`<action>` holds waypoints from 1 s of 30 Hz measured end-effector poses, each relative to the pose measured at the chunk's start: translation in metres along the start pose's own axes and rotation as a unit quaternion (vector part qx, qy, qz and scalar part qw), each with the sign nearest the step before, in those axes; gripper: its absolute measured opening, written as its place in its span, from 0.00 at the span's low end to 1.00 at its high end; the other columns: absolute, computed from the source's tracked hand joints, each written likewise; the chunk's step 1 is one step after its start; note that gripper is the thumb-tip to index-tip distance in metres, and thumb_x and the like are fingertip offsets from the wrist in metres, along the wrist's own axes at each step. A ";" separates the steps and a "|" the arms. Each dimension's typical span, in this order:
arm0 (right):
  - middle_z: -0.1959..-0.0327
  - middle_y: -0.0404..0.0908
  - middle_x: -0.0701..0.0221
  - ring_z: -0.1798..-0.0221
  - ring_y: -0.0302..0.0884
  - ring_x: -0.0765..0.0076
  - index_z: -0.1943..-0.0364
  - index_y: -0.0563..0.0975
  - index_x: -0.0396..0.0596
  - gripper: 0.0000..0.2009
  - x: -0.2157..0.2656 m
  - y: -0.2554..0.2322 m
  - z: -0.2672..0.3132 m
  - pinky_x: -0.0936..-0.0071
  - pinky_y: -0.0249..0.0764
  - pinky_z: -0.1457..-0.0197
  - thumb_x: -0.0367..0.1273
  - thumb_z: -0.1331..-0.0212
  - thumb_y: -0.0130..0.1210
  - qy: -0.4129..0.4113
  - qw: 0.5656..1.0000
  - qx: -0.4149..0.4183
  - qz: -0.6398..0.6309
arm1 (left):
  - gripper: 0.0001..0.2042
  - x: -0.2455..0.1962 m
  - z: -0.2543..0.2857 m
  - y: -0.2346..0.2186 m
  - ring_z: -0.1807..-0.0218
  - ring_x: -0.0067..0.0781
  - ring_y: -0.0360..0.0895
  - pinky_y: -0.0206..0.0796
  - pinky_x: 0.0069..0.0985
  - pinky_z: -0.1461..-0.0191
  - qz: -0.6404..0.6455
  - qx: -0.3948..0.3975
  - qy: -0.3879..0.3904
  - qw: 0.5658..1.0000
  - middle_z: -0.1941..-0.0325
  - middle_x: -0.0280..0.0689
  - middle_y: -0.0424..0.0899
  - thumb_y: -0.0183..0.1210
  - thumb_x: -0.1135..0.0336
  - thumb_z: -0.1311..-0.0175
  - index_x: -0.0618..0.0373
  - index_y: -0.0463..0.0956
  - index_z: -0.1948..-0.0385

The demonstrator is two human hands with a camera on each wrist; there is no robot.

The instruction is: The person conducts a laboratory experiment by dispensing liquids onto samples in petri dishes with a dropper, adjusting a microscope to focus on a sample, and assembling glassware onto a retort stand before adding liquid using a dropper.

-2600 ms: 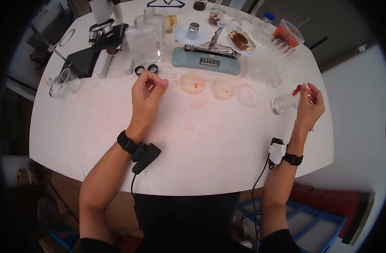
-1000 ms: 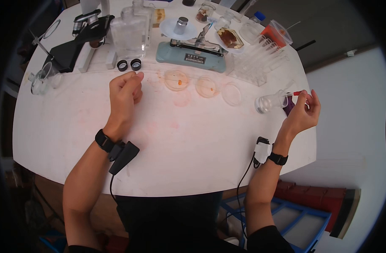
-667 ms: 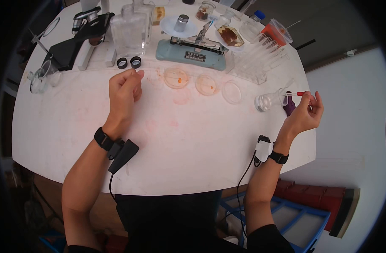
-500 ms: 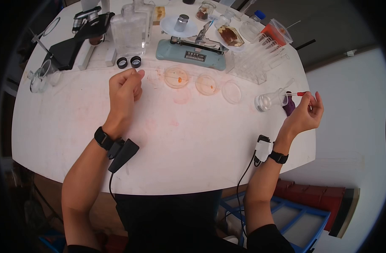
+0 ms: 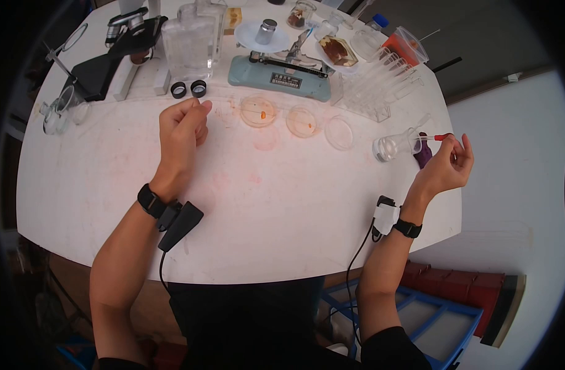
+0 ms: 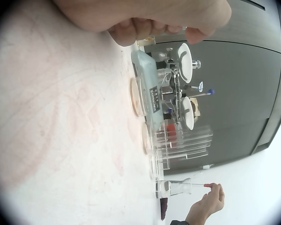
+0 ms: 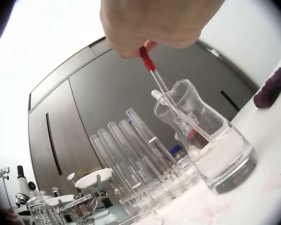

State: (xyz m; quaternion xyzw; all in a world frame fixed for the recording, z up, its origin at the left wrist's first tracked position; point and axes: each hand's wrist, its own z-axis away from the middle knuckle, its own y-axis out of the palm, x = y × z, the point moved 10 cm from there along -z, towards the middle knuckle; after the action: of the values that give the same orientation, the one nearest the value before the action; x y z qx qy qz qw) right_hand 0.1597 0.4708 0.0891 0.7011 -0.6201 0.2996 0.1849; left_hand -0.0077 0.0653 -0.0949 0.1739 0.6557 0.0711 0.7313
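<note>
R hand (image 5: pixel 444 168) pinches red-topped dropper (image 7: pixel 148 60) nr flask (image 7: pixel 225 157), L hand (image 5: pixel 182 137) curled

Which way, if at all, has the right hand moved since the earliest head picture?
Yes: judged against the glass flask, the right hand now sits farther to the right and slightly nearer the person.

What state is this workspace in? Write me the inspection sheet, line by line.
Surface: white table, faint pink stains.
Job's things: red-topped dropper at the mouth of a glass flask of clear liquid.
Clutter: balance, test tubes, three petri dishes.
Hands: right hand pinches the dropper; left hand curled, nothing seen in it.
Cables: a black cable from each wrist device, running past the table's near edge.
Surroundings: grey cabinets beyond.
</note>
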 end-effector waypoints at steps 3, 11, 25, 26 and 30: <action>0.68 0.80 0.73 0.63 0.71 0.77 0.49 0.78 0.35 0.17 0.000 -0.001 -0.001 0.77 0.70 0.54 0.26 0.43 0.62 -0.003 1.000 -0.006 -0.002 | 0.21 0.000 0.000 0.000 0.83 0.14 0.43 0.36 0.21 0.78 -0.001 0.001 0.001 1.000 0.86 0.21 0.52 0.54 0.68 0.33 0.47 0.53 0.86; 0.67 0.81 0.73 0.62 0.71 0.77 0.47 0.77 0.35 0.18 0.000 -0.002 -0.001 0.76 0.70 0.52 0.26 0.43 0.62 -0.017 1.000 -0.008 0.011 | 0.20 0.001 -0.001 0.001 0.83 0.14 0.43 0.36 0.21 0.78 -0.005 0.000 0.000 1.000 0.86 0.21 0.52 0.53 0.69 0.34 0.47 0.53 0.86; 0.67 0.81 0.72 0.62 0.71 0.77 0.47 0.77 0.36 0.18 0.000 0.000 -0.001 0.76 0.70 0.53 0.25 0.43 0.61 -0.011 1.000 -0.002 0.008 | 0.21 0.001 -0.002 0.000 0.83 0.13 0.43 0.36 0.21 0.78 0.003 0.001 0.001 1.000 0.86 0.21 0.52 0.54 0.69 0.34 0.47 0.53 0.85; 0.67 0.81 0.73 0.63 0.71 0.77 0.47 0.77 0.36 0.18 0.000 0.001 -0.001 0.76 0.70 0.53 0.26 0.43 0.61 -0.011 1.000 -0.001 0.012 | 0.21 0.001 -0.002 0.000 0.83 0.13 0.43 0.36 0.21 0.78 0.003 0.001 0.000 1.000 0.86 0.21 0.52 0.54 0.69 0.34 0.47 0.53 0.85; 0.68 0.81 0.74 0.64 0.70 0.80 0.47 0.77 0.37 0.18 -0.003 0.011 0.002 0.78 0.69 0.55 0.26 0.43 0.61 0.014 0.999 0.032 0.041 | 0.21 0.002 -0.005 -0.001 0.84 0.12 0.45 0.37 0.20 0.79 0.007 0.003 0.004 1.000 0.86 0.21 0.53 0.55 0.70 0.34 0.48 0.55 0.86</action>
State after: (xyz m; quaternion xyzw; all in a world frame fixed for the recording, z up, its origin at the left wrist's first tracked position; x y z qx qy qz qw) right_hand 0.1490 0.4705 0.0842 0.6763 -0.6358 0.3363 0.1591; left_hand -0.0122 0.0660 -0.0973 0.1808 0.6574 0.0752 0.7276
